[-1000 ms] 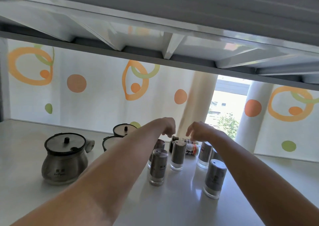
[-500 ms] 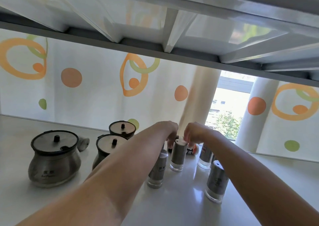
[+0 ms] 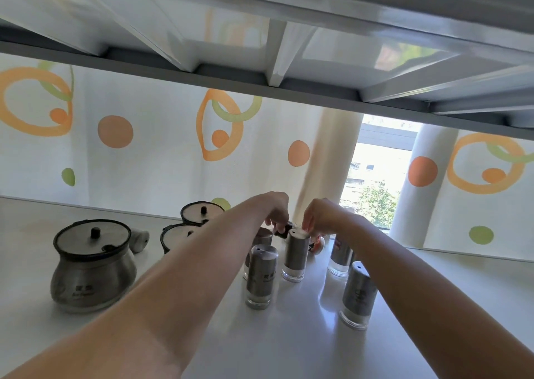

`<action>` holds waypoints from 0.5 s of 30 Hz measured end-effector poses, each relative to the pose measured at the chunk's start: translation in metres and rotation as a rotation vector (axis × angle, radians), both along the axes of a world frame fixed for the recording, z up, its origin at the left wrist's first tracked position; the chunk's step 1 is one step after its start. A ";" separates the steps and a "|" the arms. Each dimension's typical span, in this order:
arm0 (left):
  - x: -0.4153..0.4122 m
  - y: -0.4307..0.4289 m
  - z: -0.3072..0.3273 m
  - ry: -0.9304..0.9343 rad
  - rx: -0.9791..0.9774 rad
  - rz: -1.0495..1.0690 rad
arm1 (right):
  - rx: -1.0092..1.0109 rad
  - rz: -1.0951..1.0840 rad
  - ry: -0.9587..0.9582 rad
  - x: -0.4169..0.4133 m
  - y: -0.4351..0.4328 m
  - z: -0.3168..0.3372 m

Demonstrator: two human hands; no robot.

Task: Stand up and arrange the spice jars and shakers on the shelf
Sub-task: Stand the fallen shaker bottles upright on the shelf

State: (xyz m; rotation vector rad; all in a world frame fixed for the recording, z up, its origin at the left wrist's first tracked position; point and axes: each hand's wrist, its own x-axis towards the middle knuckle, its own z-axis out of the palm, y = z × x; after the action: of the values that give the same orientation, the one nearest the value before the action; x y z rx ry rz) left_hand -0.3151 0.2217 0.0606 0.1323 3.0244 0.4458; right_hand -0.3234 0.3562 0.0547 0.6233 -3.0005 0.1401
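Both hands reach past upright shakers (image 3: 294,255) — left hand (image 3: 274,208) and right hand (image 3: 320,215) fingers' grip unclear.

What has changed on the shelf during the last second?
Both hands moved closer together: the left hand reached a dark item behind the shakers, and the right hand came onto the middle shaker top. The shakers and lidded pots stayed standing.

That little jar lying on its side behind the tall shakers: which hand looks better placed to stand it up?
Probably the left hand: its fingertips already reach the dark-capped end of the lying jar, while the right hand sits atop a standing shaker.
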 end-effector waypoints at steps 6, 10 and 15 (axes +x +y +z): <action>0.015 -0.012 0.012 0.076 0.213 0.031 | -0.207 0.005 0.004 0.008 -0.012 0.000; 0.018 -0.018 0.017 0.198 0.200 0.030 | -0.234 0.014 0.000 0.012 -0.025 0.002; 0.017 -0.028 0.019 0.260 0.105 0.042 | -0.372 0.039 -0.067 0.011 -0.032 0.006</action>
State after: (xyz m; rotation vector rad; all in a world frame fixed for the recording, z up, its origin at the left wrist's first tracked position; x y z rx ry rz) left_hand -0.2979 0.1936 0.0794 0.1435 3.2620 0.6390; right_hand -0.3129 0.3247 0.0602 0.6428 -2.9068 0.7137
